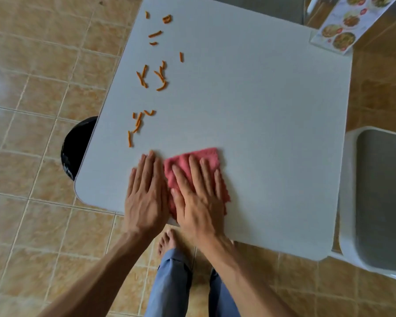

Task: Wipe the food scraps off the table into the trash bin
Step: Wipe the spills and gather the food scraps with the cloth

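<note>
Looking down from the head view, both hands are seen laid flat, fingers extended, near the front edge of the tabletop. The right hand is pressed palm-down on a pink cloth, nothing being gripped. The left hand is spread on the bare surface, just beside the cloth's left edge and holding nothing. Orange scraps are scattered along the left side of the tabletop, well beyond the fingertips. A black bin is partly hidden under the left edge, on the tiled floor. A menu card overhangs the far right corner; a chair is placed on the right.
</note>
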Demonstrator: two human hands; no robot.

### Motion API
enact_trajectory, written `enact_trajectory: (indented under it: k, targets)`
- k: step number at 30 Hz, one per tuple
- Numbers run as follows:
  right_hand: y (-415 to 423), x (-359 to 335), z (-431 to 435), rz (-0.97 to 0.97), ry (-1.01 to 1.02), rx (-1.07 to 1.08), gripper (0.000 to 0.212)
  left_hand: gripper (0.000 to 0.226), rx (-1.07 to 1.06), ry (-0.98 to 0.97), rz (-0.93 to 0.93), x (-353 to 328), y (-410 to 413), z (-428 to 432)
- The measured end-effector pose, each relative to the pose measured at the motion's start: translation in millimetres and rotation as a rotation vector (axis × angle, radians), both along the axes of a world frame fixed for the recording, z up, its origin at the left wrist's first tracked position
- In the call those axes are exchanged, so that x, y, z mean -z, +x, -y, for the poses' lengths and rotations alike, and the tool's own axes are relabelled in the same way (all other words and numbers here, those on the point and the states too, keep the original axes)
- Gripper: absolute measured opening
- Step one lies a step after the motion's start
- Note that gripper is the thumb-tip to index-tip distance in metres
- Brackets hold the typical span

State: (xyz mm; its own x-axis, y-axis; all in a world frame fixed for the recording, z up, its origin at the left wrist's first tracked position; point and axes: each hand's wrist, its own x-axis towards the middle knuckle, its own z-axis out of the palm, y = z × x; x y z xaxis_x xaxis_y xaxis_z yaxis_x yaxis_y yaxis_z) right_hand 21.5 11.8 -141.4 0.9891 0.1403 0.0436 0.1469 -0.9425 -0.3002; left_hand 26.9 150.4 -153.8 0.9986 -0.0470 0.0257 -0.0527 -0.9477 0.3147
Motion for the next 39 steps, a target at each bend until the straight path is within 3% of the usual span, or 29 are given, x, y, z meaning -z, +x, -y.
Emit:
enact_trajectory:
  k: [2,4,9,12,14,17,20,22,24,27,29,31,33,35,37,39]
  targets:
    - [-37,-1,39,-0.034,-0.006,-0.042,0.049,0.055,-0.017,-0.004,0.013,0,1,0]
    - [-60,-2,91,-0.048,-0.062,0.056,0.049,0.053,-0.020,-0.003,0.027,1,0,-1]
    - [-44,5,195,0.004,-0.128,0.609,0.050,0.054,-0.021,-0.002,0.047,0,0,2]
    - [-7,12,151,0.087,-0.058,0.953,0.047,0.054,-0.046,0.001,0.047,3,-3,7]
    - [2,9,89,0.125,-0.039,0.859,0.048,0.054,-0.054,-0.009,0.056,5,-3,7]
    - [-19,1,25,0.042,0.028,0.432,0.048,0.054,-0.061,-0.013,0.071,7,-3,5]
    - [-43,-4,60,-0.003,0.042,0.100,0.046,0.055,-0.060,-0.017,0.071,7,-2,5]
    - [-60,-6,109,-0.006,-0.003,0.066,0.047,0.057,-0.064,-0.025,0.043,6,-1,4]
    - [-76,-5,163,-0.002,-0.051,0.205,0.047,0.058,-0.070,-0.031,0.026,5,-1,5]
    - [-84,1,204,0.012,-0.083,0.610,0.047,0.057,-0.092,-0.037,0.040,4,-2,9]
    - [-72,4,185,0.028,-0.079,0.882,0.047,0.057,-0.100,-0.039,0.048,4,-3,9]
    - [-54,3,143,0.053,-0.063,0.962,0.050,0.057,-0.100,-0.042,0.041,4,-2,10]
    - [-42,2,95,0.049,-0.025,0.824,0.053,0.057,-0.101,-0.041,0.041,3,-1,10]
    - [-46,-2,61,0.006,0.018,0.496,0.051,0.056,-0.098,-0.042,0.057,2,-2,10]
    - [-58,-8,67,-0.063,0.020,0.094,0.050,0.055,-0.087,-0.047,0.062,4,-2,10]
    - [-66,-8,110,-0.067,-0.020,-0.125,0.049,0.055,-0.099,-0.050,0.066,2,-2,11]
